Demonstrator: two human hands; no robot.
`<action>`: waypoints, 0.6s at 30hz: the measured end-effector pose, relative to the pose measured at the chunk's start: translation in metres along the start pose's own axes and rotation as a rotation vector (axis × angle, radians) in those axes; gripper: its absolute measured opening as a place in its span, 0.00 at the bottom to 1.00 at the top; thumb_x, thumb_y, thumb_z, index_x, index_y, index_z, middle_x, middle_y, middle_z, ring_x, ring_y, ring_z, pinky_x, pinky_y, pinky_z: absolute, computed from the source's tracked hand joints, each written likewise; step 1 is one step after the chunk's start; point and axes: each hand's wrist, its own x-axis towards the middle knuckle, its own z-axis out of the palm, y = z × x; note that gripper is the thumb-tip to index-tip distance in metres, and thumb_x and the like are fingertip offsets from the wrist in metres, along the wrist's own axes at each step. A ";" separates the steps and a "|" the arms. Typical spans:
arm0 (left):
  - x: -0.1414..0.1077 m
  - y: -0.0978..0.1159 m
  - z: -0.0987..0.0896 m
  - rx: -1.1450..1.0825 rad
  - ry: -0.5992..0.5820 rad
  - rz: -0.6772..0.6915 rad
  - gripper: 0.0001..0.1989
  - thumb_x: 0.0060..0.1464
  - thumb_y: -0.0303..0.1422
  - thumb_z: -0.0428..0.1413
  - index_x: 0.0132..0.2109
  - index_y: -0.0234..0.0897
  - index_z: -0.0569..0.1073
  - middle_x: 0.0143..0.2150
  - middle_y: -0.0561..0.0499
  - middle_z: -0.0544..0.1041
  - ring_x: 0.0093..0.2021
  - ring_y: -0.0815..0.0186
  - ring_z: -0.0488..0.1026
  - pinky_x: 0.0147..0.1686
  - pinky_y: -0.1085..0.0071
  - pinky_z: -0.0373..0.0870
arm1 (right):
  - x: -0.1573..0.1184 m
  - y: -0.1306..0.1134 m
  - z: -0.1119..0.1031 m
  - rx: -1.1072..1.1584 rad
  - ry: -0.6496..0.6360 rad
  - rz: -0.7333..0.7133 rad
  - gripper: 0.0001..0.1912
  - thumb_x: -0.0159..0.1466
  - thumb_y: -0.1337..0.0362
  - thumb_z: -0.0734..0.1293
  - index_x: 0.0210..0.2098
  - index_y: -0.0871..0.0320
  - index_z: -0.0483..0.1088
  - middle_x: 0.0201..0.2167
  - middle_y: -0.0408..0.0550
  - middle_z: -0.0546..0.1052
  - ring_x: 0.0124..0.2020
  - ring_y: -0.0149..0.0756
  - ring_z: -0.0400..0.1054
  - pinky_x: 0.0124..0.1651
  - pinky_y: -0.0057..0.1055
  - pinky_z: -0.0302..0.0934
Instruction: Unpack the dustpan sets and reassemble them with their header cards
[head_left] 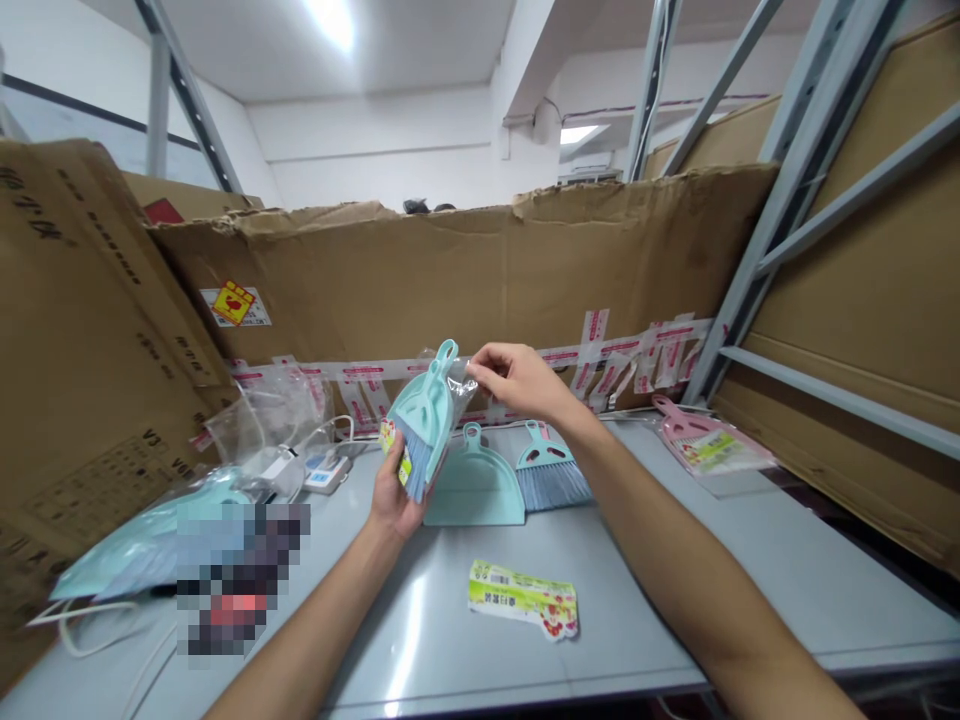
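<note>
My left hand [397,497] grips a mint-green dustpan and brush set [424,415] with grey-blue bristles and a printed card label [390,437], held tilted above the table. Clear plastic bag [460,385] film shows at the set's right side. Its edge is pinched between the thumb and fingers of my right hand [510,378]. Behind and below my hands lie a loose mint dustpan [478,488] and a mint brush [551,478], partly covered by my right forearm. A green and yellow label card [523,598] lies flat nearer to me.
A bagged pink dustpan set [709,445] lies at the right. On the left are bagged mint sets [142,535], crumpled clear bags [270,415], a small white device [327,473] and white cables. A cardboard wall [450,270] and metal shelf frame [750,270] bound the table [637,630].
</note>
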 end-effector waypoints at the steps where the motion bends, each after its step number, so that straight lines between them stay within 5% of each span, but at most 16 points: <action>1: 0.001 0.001 -0.001 -0.003 0.005 -0.018 0.15 0.76 0.32 0.60 0.65 0.39 0.81 0.47 0.46 0.91 0.40 0.60 0.90 0.47 0.66 0.89 | -0.001 -0.004 0.000 -0.013 0.045 -0.012 0.12 0.75 0.57 0.70 0.37 0.56 0.78 0.31 0.45 0.82 0.31 0.34 0.74 0.37 0.32 0.70; 8: 0.002 -0.001 0.001 -0.016 0.037 -0.060 0.17 0.76 0.26 0.57 0.66 0.32 0.79 0.46 0.43 0.91 0.40 0.60 0.91 0.51 0.65 0.89 | 0.003 -0.005 -0.007 0.123 0.409 -0.064 0.13 0.78 0.52 0.66 0.44 0.54 0.74 0.41 0.48 0.82 0.38 0.38 0.79 0.41 0.35 0.78; 13: 0.002 -0.017 -0.006 0.097 0.011 -0.112 0.19 0.71 0.27 0.63 0.65 0.30 0.78 0.50 0.39 0.90 0.46 0.55 0.91 0.57 0.58 0.88 | -0.013 -0.029 -0.005 0.040 0.675 -0.310 0.13 0.82 0.54 0.62 0.61 0.48 0.72 0.59 0.53 0.80 0.61 0.46 0.80 0.57 0.41 0.79; 15: 0.002 -0.027 -0.011 0.156 -0.027 -0.129 0.21 0.67 0.29 0.68 0.64 0.31 0.79 0.53 0.37 0.90 0.49 0.51 0.90 0.58 0.55 0.88 | -0.014 -0.044 0.013 -0.088 0.595 -0.382 0.14 0.82 0.61 0.62 0.64 0.46 0.71 0.66 0.51 0.78 0.68 0.45 0.76 0.64 0.40 0.76; 18: 0.001 -0.037 -0.017 0.218 -0.084 -0.161 0.23 0.59 0.30 0.73 0.60 0.31 0.81 0.54 0.35 0.89 0.52 0.47 0.89 0.57 0.53 0.87 | 0.009 -0.060 0.065 -0.292 0.253 -0.537 0.21 0.79 0.72 0.59 0.64 0.47 0.73 0.73 0.48 0.75 0.75 0.43 0.69 0.76 0.42 0.67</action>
